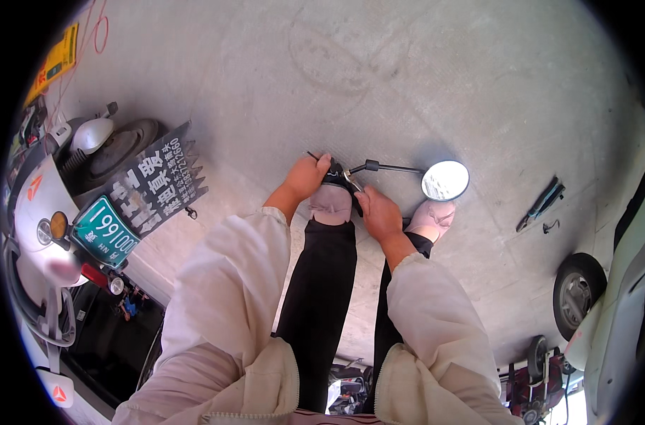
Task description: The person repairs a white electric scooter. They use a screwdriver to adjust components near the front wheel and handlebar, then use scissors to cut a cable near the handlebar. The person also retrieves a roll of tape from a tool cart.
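A round mirror (445, 180) on a thin black stem (397, 168) extends to the right over the floor, just above my pink shoe (433, 218). My left hand (308, 177) is closed around the black clamp-like part (334, 172) at the stem's inner end; a thin dark rod pokes out by its fingertips. My right hand (381, 212) pinches a small silver metal tool (352, 181) against that part, its exact kind partly hidden by fingers. Both hands work just above my other pink shoe (330, 203).
Black-and-blue pliers (541, 204) lie on the concrete floor at right, with a small black piece (551, 227) nearby. A white scooter (49, 205) with a green plate (104, 230) and dark mudflap (149, 180) stands left. A vehicle's wheel (580, 296) is at right.
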`<state>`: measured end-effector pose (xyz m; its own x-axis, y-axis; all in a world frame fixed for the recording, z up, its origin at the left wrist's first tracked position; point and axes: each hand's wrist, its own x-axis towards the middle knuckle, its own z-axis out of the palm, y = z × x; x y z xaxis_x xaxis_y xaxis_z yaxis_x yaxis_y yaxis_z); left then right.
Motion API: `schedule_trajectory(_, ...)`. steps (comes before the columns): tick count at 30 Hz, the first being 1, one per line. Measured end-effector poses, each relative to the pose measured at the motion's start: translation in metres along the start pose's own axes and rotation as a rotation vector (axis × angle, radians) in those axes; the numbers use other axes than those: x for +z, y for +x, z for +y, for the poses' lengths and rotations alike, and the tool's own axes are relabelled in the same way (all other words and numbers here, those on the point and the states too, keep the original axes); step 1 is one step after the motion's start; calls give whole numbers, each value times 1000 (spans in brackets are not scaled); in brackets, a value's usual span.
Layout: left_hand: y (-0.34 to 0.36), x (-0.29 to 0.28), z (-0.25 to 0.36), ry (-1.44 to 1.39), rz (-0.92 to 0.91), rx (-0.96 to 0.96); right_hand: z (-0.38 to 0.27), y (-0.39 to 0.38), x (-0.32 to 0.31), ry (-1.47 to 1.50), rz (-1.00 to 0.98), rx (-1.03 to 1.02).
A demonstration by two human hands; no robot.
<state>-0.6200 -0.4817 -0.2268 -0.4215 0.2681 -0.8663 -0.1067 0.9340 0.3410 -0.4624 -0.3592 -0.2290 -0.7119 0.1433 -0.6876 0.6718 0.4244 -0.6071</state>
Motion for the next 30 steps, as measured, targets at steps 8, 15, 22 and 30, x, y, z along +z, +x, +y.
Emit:
schedule_trajectory(8, 2, 5, -5, -68, -7, -48, 4, -31, -5, -60, 34, 156)
schedule_trajectory(15, 5, 19, 2, -179, 115, -229, -53, -42, -12, 159, 53, 261)
schedule_trajectory(22, 2, 35, 5, -237, 289, -319, -49, -1, -7, 17, -165, 112)
schedule_trajectory(30, -2, 26, 28, -84, 161, -493, -48, -12, 1, -208, -26, 113)
